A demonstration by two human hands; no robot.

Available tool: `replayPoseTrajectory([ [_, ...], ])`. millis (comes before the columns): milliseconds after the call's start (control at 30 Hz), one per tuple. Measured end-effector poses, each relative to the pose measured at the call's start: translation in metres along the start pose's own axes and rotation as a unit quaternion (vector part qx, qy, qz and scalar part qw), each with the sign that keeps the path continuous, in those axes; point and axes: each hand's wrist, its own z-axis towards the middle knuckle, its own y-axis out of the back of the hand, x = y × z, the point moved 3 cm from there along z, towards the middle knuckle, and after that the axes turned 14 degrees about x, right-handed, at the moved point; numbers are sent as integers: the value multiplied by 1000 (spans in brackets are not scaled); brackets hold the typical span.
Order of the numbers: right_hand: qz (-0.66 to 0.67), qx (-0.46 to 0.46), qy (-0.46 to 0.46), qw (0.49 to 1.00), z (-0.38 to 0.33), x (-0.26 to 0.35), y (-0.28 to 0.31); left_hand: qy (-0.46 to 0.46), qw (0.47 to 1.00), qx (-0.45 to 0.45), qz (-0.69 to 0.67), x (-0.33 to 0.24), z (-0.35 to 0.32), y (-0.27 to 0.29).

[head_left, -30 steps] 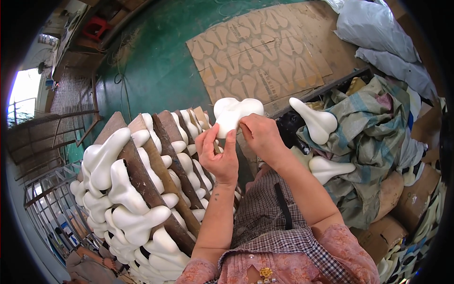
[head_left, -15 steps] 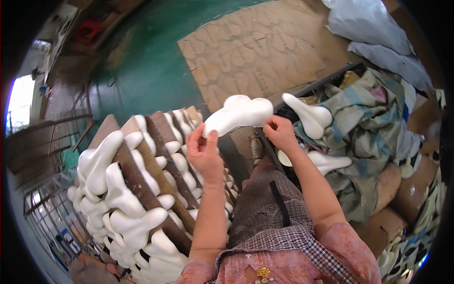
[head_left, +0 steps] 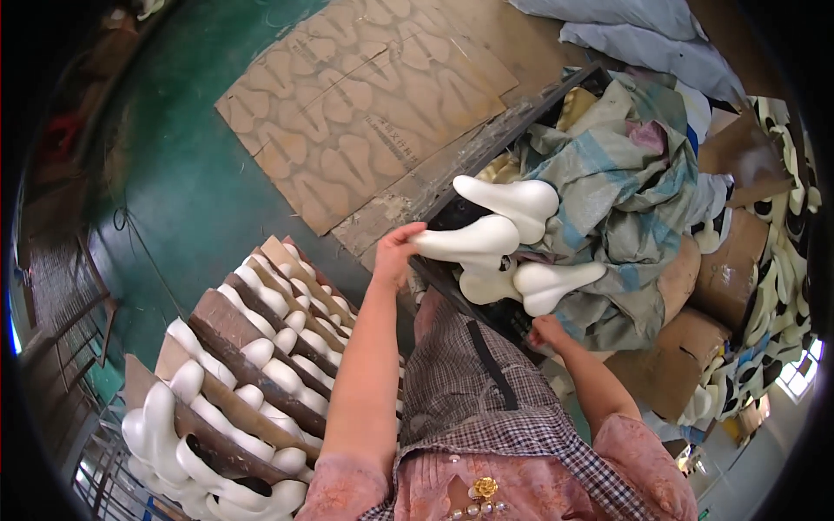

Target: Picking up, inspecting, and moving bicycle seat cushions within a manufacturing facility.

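Observation:
My left hand is closed on the narrow nose of a white bicycle saddle pad. The pad's wide end rests over other pads at the near left side of a dark crate. Just behind lies a second white saddle pad, and to the right a third pad points its nose rightward. Part of another pad shows beneath the held one. My right hand is curled by the crate's near edge, below the third pad. Whatever its fingers hold, if anything, is hidden.
A crumpled grey-green woven sheet fills much of the dark crate. At lower left stands a stack of white pads between brown boards. Cardboard with saddle-shaped marks lies on the green floor. Cardboard boxes and more pads stand at right.
The view has turned toward the crate. The saddle pad, earlier between both hands, is now over the crate in my left hand alone. My right hand has let go and moved down.

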Motion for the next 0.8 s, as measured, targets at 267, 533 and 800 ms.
replayPoseTrajectory([
  [267,-88,99,112,985,10,119,-40,-45,930,-311,192,-110,-14,68],
  [533,-155,94,282,942,-35,366,-109,-191,785,-589,12,-330,-109,183],
  [800,-251,46,425,868,-95,691,-155,-253,595,-762,-14,-509,-197,288],
])
